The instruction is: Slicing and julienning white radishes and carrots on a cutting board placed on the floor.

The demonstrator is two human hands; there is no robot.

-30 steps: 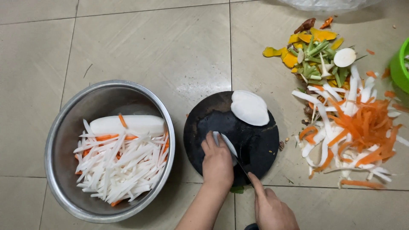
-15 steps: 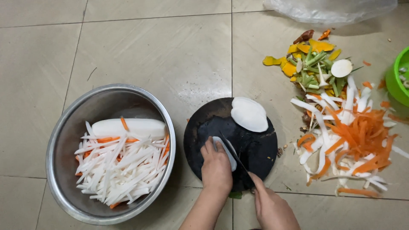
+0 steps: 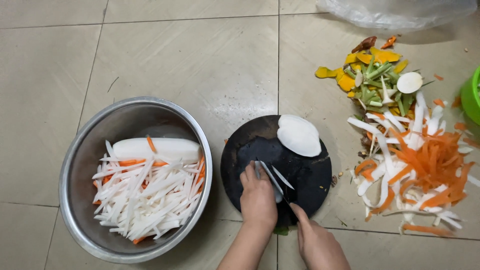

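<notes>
A round black cutting board (image 3: 250, 145) lies on the tiled floor. My left hand (image 3: 258, 197) presses down on thin white radish slices (image 3: 276, 191) at the board's near side. My right hand (image 3: 317, 240) grips a knife (image 3: 277, 181) whose blade rests against those slices beside the left fingers. A stack of wide white radish slices (image 3: 299, 135) sits at the board's far right edge. To the left stands a steel bowl (image 3: 80, 150) holding white and orange vegetable strips (image 3: 145, 192) and a whole peeled radish piece (image 3: 157, 148).
A heap of orange and white peelings (image 3: 420, 170) spreads on the floor right of the board, with green and yellow scraps (image 3: 372, 75) behind it. A green container's edge (image 3: 471, 95) shows at far right. A clear plastic bag (image 3: 400, 10) lies at the top.
The knife blade has shifted slightly along the slices under my left hand. The camera view has drifted a little; bowl, board and peelings stay where they were.
</notes>
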